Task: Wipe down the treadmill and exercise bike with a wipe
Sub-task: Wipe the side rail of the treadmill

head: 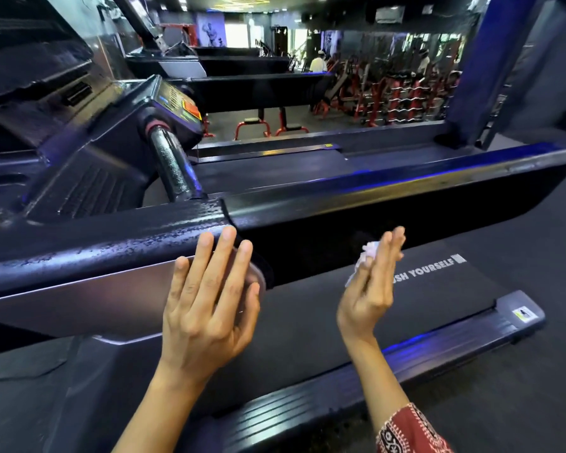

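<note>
Red patterned sleeve (pixel 406 429) on the right arm. The right hand (pixel 370 289) pinches a crumpled white wipe (pixel 368 253) just beside the black treadmill handrail (pixel 373 204). The left hand (pixel 209 299), fingers straight, rests flat on the silver side panel (pixel 79 295).

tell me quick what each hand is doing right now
Left hand: open, fingers flat against the treadmill rail.
Right hand: holds the white wipe.

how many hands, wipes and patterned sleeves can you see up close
hands: 2, left hand and right hand
wipe: 1, held in the right hand
patterned sleeve: 1
total: 4
</note>
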The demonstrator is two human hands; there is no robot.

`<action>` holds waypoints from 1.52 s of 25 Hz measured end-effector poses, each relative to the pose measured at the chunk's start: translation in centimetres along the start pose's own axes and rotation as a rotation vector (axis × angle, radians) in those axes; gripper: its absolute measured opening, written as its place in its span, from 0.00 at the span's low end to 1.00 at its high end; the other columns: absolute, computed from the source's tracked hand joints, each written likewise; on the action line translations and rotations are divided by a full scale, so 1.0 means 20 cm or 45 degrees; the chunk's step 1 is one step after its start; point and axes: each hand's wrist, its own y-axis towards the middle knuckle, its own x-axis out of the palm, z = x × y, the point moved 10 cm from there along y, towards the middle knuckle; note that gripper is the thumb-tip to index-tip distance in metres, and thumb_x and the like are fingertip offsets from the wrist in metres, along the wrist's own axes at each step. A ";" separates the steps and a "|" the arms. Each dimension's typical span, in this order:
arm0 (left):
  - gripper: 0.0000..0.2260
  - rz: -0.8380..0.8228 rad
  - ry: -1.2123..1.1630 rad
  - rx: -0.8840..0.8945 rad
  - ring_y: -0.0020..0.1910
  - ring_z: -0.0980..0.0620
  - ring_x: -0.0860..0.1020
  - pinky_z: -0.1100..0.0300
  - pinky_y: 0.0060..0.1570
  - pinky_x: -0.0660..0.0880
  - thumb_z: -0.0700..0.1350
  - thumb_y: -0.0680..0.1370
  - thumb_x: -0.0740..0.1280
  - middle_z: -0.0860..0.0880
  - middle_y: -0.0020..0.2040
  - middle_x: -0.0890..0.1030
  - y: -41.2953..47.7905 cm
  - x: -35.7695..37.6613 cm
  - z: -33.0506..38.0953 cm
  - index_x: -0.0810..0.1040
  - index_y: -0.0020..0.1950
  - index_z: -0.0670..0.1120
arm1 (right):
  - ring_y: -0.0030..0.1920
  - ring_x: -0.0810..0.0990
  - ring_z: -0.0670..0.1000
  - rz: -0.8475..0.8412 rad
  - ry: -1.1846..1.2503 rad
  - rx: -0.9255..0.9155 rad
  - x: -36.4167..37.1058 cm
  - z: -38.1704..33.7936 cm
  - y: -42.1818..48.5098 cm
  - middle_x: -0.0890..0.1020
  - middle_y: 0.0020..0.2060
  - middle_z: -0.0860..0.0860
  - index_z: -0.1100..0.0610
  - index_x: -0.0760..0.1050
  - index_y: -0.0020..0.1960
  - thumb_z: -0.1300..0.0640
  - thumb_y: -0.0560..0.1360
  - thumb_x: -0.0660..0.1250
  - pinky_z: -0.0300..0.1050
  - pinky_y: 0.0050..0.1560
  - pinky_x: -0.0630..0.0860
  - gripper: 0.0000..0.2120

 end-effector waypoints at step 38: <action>0.25 -0.145 -0.043 0.017 0.76 0.46 0.56 0.51 0.75 0.50 0.44 0.77 0.64 0.44 0.77 0.57 0.25 0.49 0.85 0.65 0.73 0.41 | 0.74 0.61 0.54 -0.429 -0.170 -0.896 -0.32 0.52 0.45 0.71 0.65 0.57 0.65 0.69 0.66 0.66 0.82 0.50 0.52 0.74 0.56 0.16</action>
